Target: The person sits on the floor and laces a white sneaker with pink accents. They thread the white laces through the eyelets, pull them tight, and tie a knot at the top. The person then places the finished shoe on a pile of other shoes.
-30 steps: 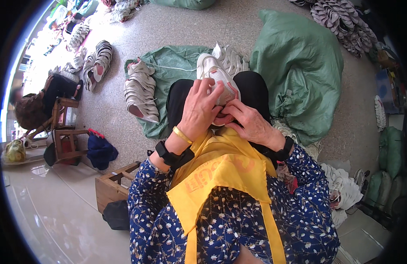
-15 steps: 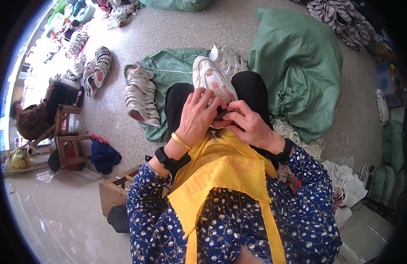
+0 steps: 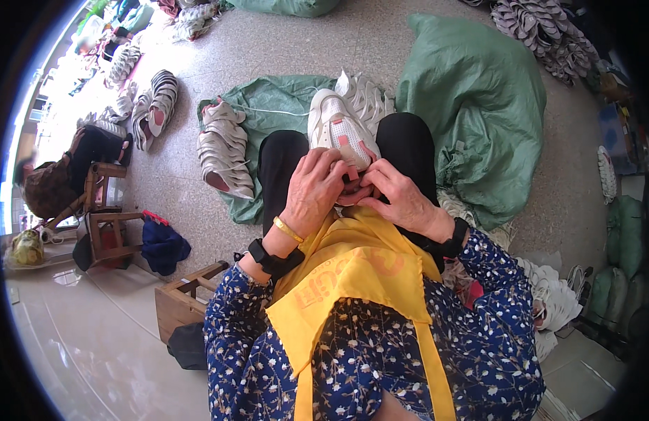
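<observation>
A white mesh sneaker [image 3: 336, 126] with pink patches is held between my knees, its toe pointing away from me. My left hand [image 3: 310, 189] is closed at the left side of its opening, with a small pink tab [image 3: 352, 172] beside the fingertips. My right hand [image 3: 406, 202] has its fingers bent and pinched at the right edge of the opening. Fingers cover much of the collar, and any small thing between them is hidden. A yellow apron [image 3: 345, 259] lies across my lap just below the shoe.
Nested shoe uppers [image 3: 224, 151] lie left of my knees on a green sheet [image 3: 275, 98], with more uppers [image 3: 366, 98] beyond the shoe. A full green sack [image 3: 472, 105] stands at the right. A wooden stool [image 3: 180, 309] is by my left elbow; a person [image 3: 78, 165] sits farther left.
My fingers have shifted slightly around the sneaker's opening, and the pink tab shows more plainly beside the left fingertips. The right fingers have moved a little.
</observation>
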Available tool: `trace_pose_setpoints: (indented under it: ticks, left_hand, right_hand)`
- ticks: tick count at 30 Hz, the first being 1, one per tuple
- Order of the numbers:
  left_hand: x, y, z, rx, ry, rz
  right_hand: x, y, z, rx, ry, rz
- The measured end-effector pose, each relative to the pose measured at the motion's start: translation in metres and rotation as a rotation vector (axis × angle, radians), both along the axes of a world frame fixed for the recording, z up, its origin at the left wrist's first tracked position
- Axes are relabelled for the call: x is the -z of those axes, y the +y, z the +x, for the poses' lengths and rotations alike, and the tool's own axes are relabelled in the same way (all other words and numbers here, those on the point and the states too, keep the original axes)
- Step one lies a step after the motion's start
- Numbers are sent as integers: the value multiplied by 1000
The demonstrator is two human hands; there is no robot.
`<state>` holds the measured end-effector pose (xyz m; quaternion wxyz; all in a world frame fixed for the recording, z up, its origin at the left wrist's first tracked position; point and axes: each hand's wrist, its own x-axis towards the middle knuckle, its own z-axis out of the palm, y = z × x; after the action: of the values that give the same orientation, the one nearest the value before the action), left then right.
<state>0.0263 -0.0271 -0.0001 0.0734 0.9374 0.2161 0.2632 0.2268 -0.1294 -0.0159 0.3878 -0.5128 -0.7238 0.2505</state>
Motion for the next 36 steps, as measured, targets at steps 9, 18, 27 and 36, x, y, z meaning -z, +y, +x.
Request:
trace_pose_setpoints:
  ticks: [9,18,27,36]
  left_hand:
    - [-2,-2,-7,-30,7,-31]
    - [3,0,-11,-4,-29,-88]
    - [-2,1,-7,-31,-11,-104]
    - [7,1,-1,-38,7,-56]
  right_hand:
    - [5,6,-7,-44,-3,3]
    - [4,5,-8,-58,6,5]
    - [4,-16,7,-44,190,-58]
    - [75,-107,80,716,422,-276]
